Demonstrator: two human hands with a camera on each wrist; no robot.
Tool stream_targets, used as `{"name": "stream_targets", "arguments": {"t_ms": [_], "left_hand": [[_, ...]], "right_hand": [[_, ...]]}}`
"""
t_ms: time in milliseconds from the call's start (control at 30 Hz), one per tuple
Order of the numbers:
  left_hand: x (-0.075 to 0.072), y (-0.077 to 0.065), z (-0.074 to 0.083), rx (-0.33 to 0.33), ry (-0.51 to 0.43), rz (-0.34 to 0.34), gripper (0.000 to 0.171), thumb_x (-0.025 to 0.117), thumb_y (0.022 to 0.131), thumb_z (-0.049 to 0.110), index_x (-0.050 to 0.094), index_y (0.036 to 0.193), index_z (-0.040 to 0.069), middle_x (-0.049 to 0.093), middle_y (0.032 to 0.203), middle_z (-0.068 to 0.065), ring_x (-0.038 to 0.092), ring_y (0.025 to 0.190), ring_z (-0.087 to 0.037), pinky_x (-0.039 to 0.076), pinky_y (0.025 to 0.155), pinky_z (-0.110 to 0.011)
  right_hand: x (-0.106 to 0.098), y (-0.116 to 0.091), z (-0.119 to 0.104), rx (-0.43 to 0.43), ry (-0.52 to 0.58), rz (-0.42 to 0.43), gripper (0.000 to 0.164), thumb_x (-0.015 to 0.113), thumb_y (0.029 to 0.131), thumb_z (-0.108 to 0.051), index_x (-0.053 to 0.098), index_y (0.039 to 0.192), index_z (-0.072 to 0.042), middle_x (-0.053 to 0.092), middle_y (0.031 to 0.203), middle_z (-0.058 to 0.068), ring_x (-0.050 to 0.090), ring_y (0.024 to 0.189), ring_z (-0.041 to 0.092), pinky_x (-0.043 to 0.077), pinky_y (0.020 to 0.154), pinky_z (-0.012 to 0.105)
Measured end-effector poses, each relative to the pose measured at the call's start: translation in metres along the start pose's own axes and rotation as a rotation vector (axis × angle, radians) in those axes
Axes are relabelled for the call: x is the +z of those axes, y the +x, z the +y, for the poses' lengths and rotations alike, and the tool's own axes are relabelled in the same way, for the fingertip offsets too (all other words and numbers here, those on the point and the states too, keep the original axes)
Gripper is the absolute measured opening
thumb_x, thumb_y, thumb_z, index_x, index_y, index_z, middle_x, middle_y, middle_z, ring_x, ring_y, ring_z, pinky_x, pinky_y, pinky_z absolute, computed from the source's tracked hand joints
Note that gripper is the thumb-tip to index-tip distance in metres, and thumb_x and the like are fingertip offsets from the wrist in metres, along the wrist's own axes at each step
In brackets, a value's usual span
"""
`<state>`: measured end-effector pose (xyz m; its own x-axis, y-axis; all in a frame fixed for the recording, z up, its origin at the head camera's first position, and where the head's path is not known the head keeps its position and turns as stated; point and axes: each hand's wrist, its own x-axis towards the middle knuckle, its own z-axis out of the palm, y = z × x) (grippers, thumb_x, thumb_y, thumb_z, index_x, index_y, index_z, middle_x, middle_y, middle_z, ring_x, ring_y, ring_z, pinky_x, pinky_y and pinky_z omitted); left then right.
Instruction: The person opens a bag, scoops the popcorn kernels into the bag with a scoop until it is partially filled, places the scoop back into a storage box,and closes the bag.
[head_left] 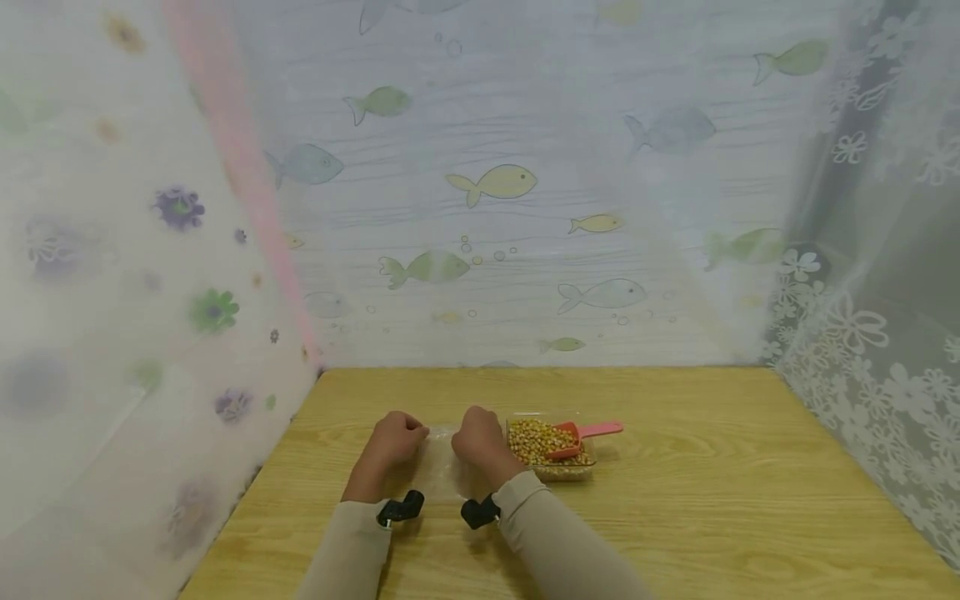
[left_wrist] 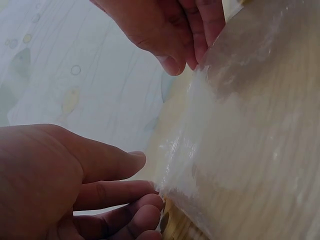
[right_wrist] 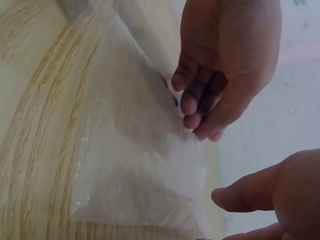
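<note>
A clear plastic bag (head_left: 442, 471) hangs between my two hands above the table, its mouth edge at the top. My left hand (head_left: 395, 439) pinches the left corner of that edge with its fingertips. At the opposite corner my right hand (head_left: 480, 437) holds the bag, fingers curled. The left wrist view shows the bag film (left_wrist: 240, 130) stretched from the left hand (left_wrist: 75, 180) to the right hand (left_wrist: 175, 30). In the right wrist view, the bag (right_wrist: 135, 165) is see-through with wood grain behind it; the right hand's fingertips are partly cut off there.
Right beside my right hand stands a clear rectangular container (head_left: 566, 475) of yellow corn kernels (head_left: 534, 442). A red scoop (head_left: 600, 429) lies in the kernels, handle pointing right. The wooden table (head_left: 712, 500) is bounded by printed curtains (head_left: 525, 250) at the back and sides.
</note>
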<state>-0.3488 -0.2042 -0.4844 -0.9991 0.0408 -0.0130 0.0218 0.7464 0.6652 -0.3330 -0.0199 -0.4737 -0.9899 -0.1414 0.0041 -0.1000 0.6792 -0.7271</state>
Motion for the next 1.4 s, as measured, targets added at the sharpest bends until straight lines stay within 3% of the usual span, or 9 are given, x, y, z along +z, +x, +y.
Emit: {"name": "stream_targets", "arguments": {"t_ms": [267,600,667,767,833,867,1033,1133,1400], "left_hand": [[-0.002,-0.001,-0.003,-0.013,-0.006,0.045,0.024,0.068,0.099,0.019,0.077,0.110,0.000,0.074,0.112,-0.017,0.069,0.101,-0.031,0.059,0.082,-0.045],[-0.009,-0.004,-0.005,-0.030,-0.027,0.148,0.012,0.076,0.093,0.016,0.081,0.098,0.005,0.077,0.098,-0.011,0.070,0.088,-0.025,0.058,0.072,-0.038],[-0.011,-0.003,-0.006,-0.026,-0.031,0.167,0.011,0.077,0.092,0.015,0.082,0.095,0.006,0.078,0.094,-0.009,0.070,0.085,-0.023,0.057,0.070,-0.036],[-0.014,-0.003,-0.007,-0.028,-0.056,0.176,0.010,0.076,0.092,0.015,0.082,0.094,0.006,0.077,0.088,-0.007,0.069,0.080,-0.020,0.056,0.067,-0.033],[-0.017,-0.004,-0.008,-0.033,-0.079,0.164,0.011,0.076,0.093,0.015,0.081,0.097,0.006,0.077,0.086,-0.007,0.070,0.078,-0.019,0.056,0.065,-0.031],[-0.018,-0.004,-0.008,-0.041,-0.092,0.156,0.012,0.076,0.094,0.016,0.081,0.098,0.006,0.077,0.086,-0.006,0.071,0.078,-0.018,0.056,0.064,-0.031],[-0.026,-0.008,-0.005,-0.053,-0.123,0.125,0.014,0.075,0.096,0.019,0.080,0.103,0.007,0.077,0.085,-0.005,0.072,0.079,-0.020,0.057,0.061,-0.032],[-0.030,-0.010,-0.003,-0.044,-0.126,0.117,0.014,0.074,0.096,0.019,0.080,0.104,0.008,0.077,0.087,-0.004,0.073,0.083,-0.023,0.057,0.062,-0.033],[-0.038,-0.012,0.000,0.015,-0.108,0.101,0.014,0.072,0.098,0.018,0.079,0.105,0.008,0.076,0.090,-0.006,0.073,0.089,-0.027,0.057,0.069,-0.035]], "right_hand": [[0.005,0.004,0.003,0.044,0.009,0.040,0.045,0.061,0.091,0.005,0.036,0.061,-0.016,0.023,0.055,-0.004,0.024,0.047,0.014,0.025,0.046,0.030],[0.007,0.000,0.006,0.000,0.116,0.098,0.050,0.050,0.089,0.013,0.024,0.064,-0.021,0.012,0.060,-0.004,0.012,0.054,0.013,0.017,0.050,0.032],[0.007,0.000,0.007,-0.011,0.136,0.129,0.038,0.049,0.090,0.013,0.043,0.064,-0.013,0.031,0.059,0.001,0.014,0.053,0.012,0.019,0.050,0.031],[0.008,0.001,0.008,-0.026,0.150,0.170,0.022,0.049,0.093,0.011,0.070,0.099,0.008,0.069,0.091,0.019,0.025,0.047,0.011,0.031,0.053,0.029],[0.008,0.002,0.008,-0.034,0.157,0.197,0.036,0.050,0.097,0.007,0.067,0.128,0.009,0.070,0.123,0.025,0.040,0.047,0.011,0.042,0.057,0.029],[0.008,0.002,0.008,-0.036,0.170,0.203,0.037,0.050,0.098,0.006,0.065,0.132,0.009,0.069,0.128,0.026,0.044,0.048,0.013,0.044,0.058,0.030],[0.002,-0.001,0.006,-0.043,0.265,0.204,0.031,0.052,0.102,0.000,0.068,0.129,0.006,0.074,0.113,0.019,0.056,0.058,0.015,0.044,0.054,0.030],[-0.001,-0.002,0.004,-0.043,0.253,0.217,0.028,0.055,0.101,-0.003,0.071,0.124,0.002,0.074,0.112,0.015,0.064,0.069,0.015,0.050,0.061,0.029],[-0.003,0.000,0.004,-0.044,0.247,0.230,0.023,0.060,0.099,-0.005,0.076,0.116,-0.004,0.073,0.103,0.006,0.063,0.073,0.011,0.050,0.060,0.027]]}}
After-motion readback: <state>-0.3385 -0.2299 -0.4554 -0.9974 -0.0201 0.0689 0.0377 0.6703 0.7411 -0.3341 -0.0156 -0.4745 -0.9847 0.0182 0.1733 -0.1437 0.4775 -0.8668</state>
